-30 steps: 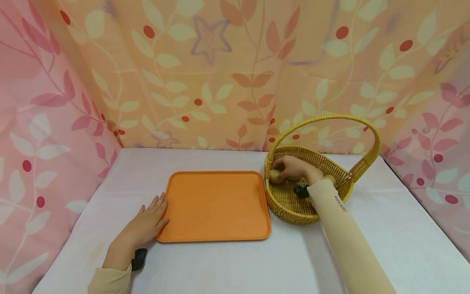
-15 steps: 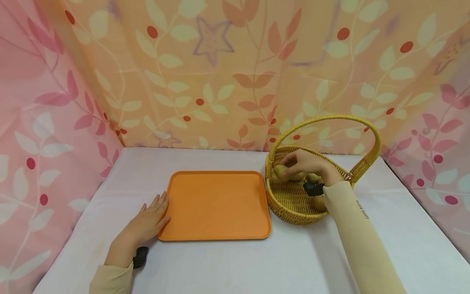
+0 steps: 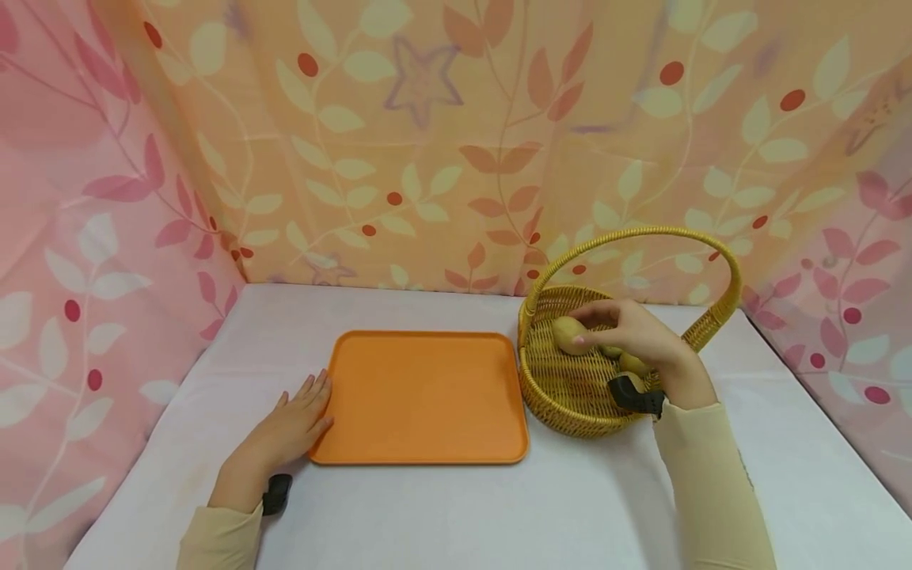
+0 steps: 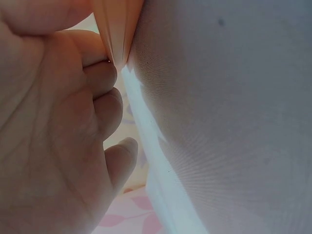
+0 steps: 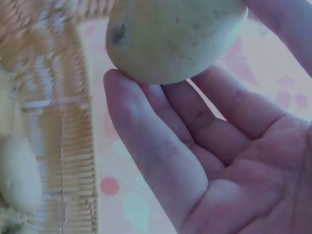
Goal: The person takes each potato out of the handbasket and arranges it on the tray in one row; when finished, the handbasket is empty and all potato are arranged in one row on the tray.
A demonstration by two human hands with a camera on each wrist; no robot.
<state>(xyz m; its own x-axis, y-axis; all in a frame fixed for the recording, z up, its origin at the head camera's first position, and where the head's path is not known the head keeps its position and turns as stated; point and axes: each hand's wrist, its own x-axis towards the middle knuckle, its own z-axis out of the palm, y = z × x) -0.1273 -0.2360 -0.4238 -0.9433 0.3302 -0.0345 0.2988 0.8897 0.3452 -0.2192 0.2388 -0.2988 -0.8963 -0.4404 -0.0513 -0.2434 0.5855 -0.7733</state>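
My left hand (image 3: 295,423) rests with its fingers extended on the left edge of an orange rectangular tray (image 3: 420,397). In the left wrist view, the fingers of that hand (image 4: 63,131) meet the tray's edge (image 4: 117,29). Between thumb and fingertips, my right hand (image 3: 641,336) pinches a round yellowish piece of produce (image 3: 570,336). Close up in the right wrist view, the produce (image 5: 175,39) is smooth, speckled and yellow-green, with one dark spot. It is over the wicker basket (image 3: 570,426). The right hand and wrist partly hide more similar pieces (image 3: 632,363) inside.
The basket's tall arched handle (image 3: 648,230) rises above and behind the right hand. Basket and tray stand side by side on a white-covered table (image 3: 442,514). Patterned cloth (image 3: 427,158) hangs behind the table and along both sides.
My right hand has drawn back to the right from the basket's left inner side, bringing the yellowish piece with it. The left hand stays on the tray's edge. The head view has shifted slightly.
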